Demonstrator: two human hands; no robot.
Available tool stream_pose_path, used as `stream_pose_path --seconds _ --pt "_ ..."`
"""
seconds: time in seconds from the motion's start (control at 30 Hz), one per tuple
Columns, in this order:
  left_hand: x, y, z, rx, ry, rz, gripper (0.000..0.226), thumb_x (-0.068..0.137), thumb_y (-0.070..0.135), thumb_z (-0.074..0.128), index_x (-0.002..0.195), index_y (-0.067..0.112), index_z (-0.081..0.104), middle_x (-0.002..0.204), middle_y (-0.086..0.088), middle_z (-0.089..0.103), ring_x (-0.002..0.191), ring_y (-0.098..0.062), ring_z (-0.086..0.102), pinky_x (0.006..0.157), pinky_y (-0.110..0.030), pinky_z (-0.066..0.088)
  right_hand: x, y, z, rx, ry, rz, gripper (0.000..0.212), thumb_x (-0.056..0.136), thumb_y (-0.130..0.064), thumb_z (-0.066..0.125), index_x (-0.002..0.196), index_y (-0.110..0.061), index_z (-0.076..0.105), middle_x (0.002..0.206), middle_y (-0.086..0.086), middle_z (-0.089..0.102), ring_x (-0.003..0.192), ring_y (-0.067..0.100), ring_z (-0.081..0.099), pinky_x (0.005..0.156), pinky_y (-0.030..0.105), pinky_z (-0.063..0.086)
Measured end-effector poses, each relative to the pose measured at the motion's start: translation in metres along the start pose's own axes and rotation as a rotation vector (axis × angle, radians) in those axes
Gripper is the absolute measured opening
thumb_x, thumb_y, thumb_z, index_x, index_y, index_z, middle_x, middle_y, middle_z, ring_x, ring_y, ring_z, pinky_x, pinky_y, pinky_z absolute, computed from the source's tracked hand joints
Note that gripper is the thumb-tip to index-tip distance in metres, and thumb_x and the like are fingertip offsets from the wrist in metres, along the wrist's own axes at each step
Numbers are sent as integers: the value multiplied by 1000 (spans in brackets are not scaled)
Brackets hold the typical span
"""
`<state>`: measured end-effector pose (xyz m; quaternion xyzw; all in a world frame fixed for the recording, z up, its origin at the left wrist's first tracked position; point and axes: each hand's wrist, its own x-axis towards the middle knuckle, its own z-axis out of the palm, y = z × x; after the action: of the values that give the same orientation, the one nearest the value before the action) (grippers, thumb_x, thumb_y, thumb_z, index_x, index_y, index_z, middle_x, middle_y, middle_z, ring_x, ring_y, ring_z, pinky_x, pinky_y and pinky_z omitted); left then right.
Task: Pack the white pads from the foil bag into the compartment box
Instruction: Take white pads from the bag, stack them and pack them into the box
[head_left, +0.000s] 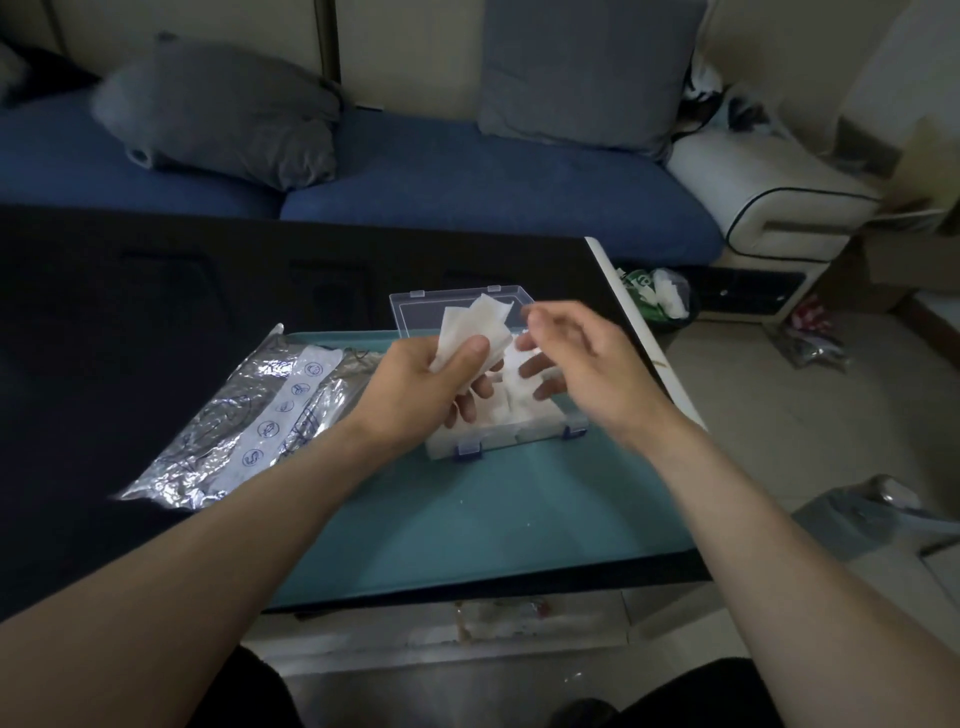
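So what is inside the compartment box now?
White pads already lie inside the compartment box. The left hand and right hand cover most of it, so dividers and count stay hidden.

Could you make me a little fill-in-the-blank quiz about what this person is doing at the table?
1. The white pads are gripped in the person's ____ hand.
2. The compartment box has its clear lid standing ____.
3. The foil bag lies to the ____ of the box.
4. The box sits on a ____-coloured mat.

Missing words: left; open; left; teal
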<state>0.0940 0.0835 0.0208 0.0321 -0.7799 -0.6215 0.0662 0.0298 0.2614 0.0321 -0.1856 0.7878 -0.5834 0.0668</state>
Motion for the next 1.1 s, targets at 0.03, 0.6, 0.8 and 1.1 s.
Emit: stream_pose_path --seconds 0.03,0.6,0.8,1.1 --pt "-1 2 -1 -33 -39 -7 31 101 27 53 86 5 69 67 1 70 53 -13 59 51 -24 49 -5 0 2 49 -73 13 23 98 -31 62 112 -14 68 95 4 72 81 16 71 66 31 57" --pt "-13 6 0 -254 -60 -55 24 102 17 51 98 -3 63 75 -17 71 66 -27 69 65 -33 56 -25 -14 26 -123 75 -115 24 74 -28 89 75 -18 68 74 -2 71 67 12 69 66 27 57" --pt "-8 11 0 -448 22 -228 29 100 21 54 107 -4 67 102 -27 71 88 -35 69 81 -47 58 -22 -12 25 -28 143 -5 20 79 -19 86 74 -15 67 71 2 73 66 23 73 68 49 62" --pt "-5 4 -3 -424 10 -193 11 93 6 62 90 -2 69 84 -18 71 74 -24 68 71 -31 61 -19 -15 8 197 137 102 16 81 -7 81 82 -12 66 76 9 76 75 23 73 81 43 60"
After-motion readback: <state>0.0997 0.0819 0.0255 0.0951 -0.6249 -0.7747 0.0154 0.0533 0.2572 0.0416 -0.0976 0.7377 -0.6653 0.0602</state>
